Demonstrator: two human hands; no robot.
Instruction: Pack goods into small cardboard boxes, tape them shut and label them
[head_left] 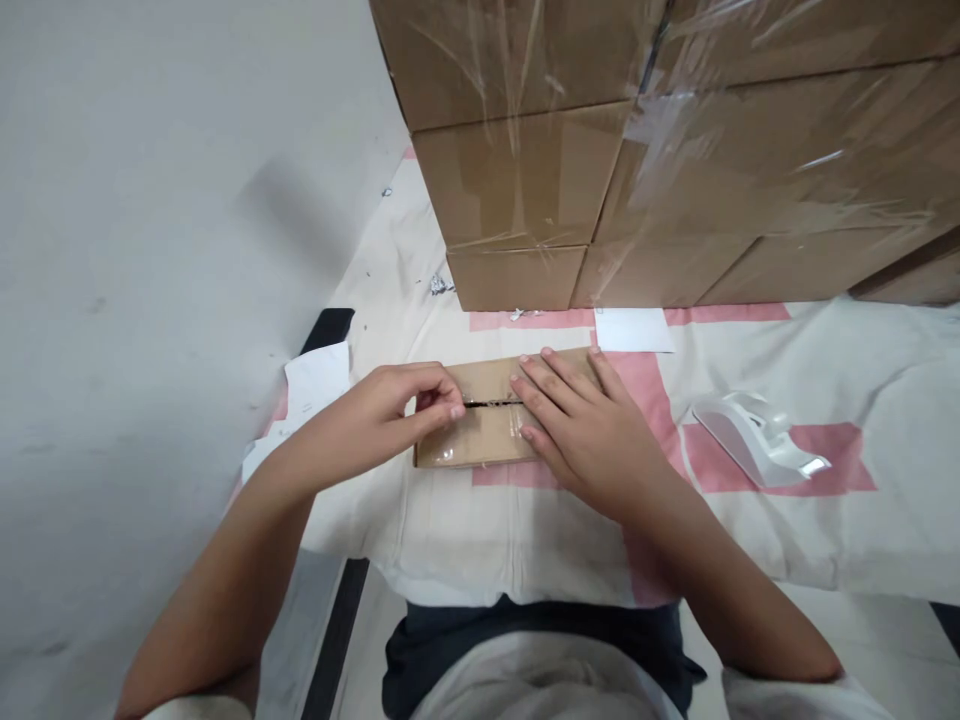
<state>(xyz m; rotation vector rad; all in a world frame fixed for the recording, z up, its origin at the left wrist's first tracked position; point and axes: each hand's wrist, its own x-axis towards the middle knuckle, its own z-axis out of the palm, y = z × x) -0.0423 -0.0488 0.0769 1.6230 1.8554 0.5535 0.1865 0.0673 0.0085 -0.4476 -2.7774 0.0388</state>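
A small flat cardboard box (487, 437) lies on the cloth in front of me, with a dark seam running lengthwise between its top flaps. Glints near the seam and at the left end look like clear tape. My left hand (409, 405) is at the box's left end, thumb and index finger pinched together over the seam. Whatever is between those fingertips is too small to make out. Flat across the right part of the box rests my right hand (581, 415), its fingers outstretched and slightly spread, pressing on the top.
Stacked cardboard boxes (517, 185) in clear wrap rise behind. A white tape dispenser (739, 440) with a clear roll stands to the right. White paper (634, 330) lies behind the box; more papers (319, 380) and a black object (328, 328) lie left, beside the wall (172, 200).
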